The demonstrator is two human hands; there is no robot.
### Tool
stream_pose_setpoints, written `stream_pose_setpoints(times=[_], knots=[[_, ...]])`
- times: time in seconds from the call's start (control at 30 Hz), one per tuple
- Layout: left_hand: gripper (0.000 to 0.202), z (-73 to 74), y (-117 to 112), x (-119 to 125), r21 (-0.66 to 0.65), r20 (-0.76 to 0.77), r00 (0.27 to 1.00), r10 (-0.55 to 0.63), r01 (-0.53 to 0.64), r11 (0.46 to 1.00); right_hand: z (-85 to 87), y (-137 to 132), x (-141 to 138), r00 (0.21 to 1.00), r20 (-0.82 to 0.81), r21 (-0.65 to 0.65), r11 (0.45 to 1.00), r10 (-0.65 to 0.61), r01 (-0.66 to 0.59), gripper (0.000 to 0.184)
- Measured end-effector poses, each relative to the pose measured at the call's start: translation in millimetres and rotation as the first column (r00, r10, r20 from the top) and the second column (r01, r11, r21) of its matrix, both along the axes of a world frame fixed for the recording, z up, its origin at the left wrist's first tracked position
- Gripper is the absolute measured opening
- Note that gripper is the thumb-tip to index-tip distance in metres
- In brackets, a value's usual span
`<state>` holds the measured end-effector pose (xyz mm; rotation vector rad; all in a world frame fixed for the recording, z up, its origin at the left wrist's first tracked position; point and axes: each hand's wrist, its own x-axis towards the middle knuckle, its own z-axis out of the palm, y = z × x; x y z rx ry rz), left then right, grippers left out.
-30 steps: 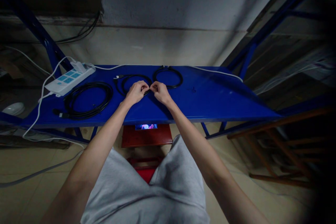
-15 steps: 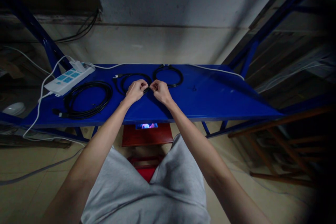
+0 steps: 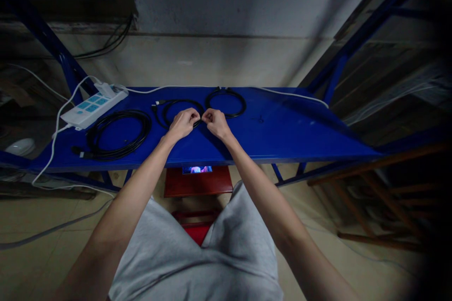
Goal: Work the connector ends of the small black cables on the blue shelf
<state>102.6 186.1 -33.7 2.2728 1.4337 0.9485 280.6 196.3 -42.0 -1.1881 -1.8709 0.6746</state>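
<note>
Our left hand (image 3: 182,124) and right hand (image 3: 216,123) curl closed, fingertips nearly meeting, apparently pinching a black cable (image 3: 198,121) between them. A black coil (image 3: 178,100) lies at 11 o'clock, a second black coil (image 3: 226,92) at 1 o'clock, spaced apart on the blue steel shelf (image 3: 282,136), so neither tangles.

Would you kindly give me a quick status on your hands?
Left hand, right hand: closed, together at black cable coil. Second coil beyond right hand. Power strip further left.

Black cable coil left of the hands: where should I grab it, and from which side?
Grip the coil's front arc from above and in front: it lies flat on the blue shelf, its strands bunched there, and the white power strip sits behind its left side.
</note>
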Motion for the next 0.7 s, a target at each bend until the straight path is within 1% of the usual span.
stream_pose_setpoints(times=[0.2, 0.4, 0.57, 0.7], knots=[[0.014, 1.2, -0.8, 0.5, -0.019, -0.013, 1.000, 0.013, -0.014, 1.000, 1.2, 1.3, -1.8, 0.998, -0.051, -0.047, 0.998, -0.045, 0.043, 0.013], [0.013, 2.8, -2.1, 1.6, -0.024, -0.028, 0.999, 0.031, -0.032, 0.999, 0.1, 1.5, -2.6, 0.995, -0.076, -0.032, 0.998, -0.060, 0.058, 0.005], [0.013, 5.4, -5.3, 3.1, -0.031, -0.048, 0.997, 0.056, -0.057, 0.998, 1.3, -0.8, -1.6, 0.997, -0.040, 0.003, 0.998, -0.059, 0.059, 0.008], [0.015, 7.5, -9.2, 4.1, -0.010, -0.092, 0.993, 0.068, -0.069, 0.998, 6.5, -7.9, -1.5, 0.998, 0.011, 0.038, 0.998, -0.058, 0.058, 0.010]])
